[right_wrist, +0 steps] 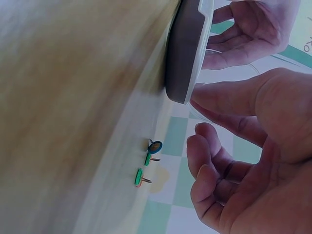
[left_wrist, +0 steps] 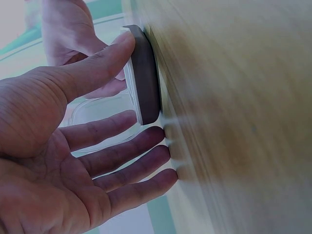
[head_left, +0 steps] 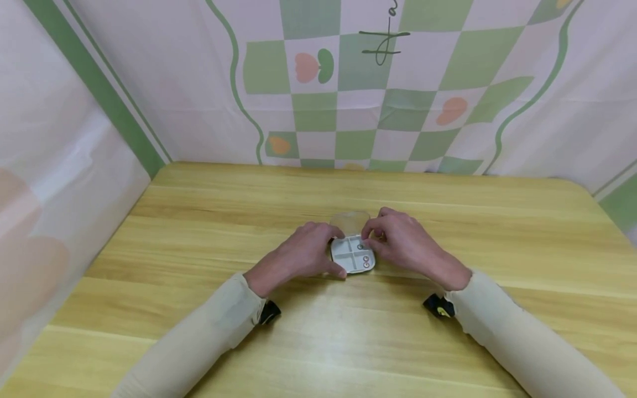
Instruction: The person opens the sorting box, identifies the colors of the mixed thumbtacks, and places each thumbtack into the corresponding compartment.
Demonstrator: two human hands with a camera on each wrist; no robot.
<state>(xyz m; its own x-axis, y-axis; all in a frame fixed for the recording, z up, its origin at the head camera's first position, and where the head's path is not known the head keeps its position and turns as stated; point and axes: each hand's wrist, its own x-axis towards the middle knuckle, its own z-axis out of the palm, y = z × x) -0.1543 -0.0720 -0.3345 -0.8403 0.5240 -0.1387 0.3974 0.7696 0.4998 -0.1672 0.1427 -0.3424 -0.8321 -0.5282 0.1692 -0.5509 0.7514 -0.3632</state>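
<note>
A small box (head_left: pixel 344 247) with four compartments lies on the table, its clear lid (head_left: pixel 352 221) folded back toward the far side. My left hand (head_left: pixel 308 251) grips its left part, thumb on the near edge and index finger on the far edge; the other fingers are spread in the left wrist view. My right hand (head_left: pixel 405 240) is at the upper right compartment, thumb (right_wrist: pixel 229 95) and index finger close together at the rim. Whether they pinch anything is hidden. Small round pieces (head_left: pixel 366 261) lie in the right compartments; the left ones show none.
Several thumbtacks, one blue (right_wrist: pixel 155 146) and others green (right_wrist: pixel 139 178), lie on the table beyond my right hand in the right wrist view. The wooden table (head_left: pixel 318 342) meets a checkered cloth (head_left: pixel 358 110) at its far edge. Each wrist carries a black device (head_left: pixel 439 305).
</note>
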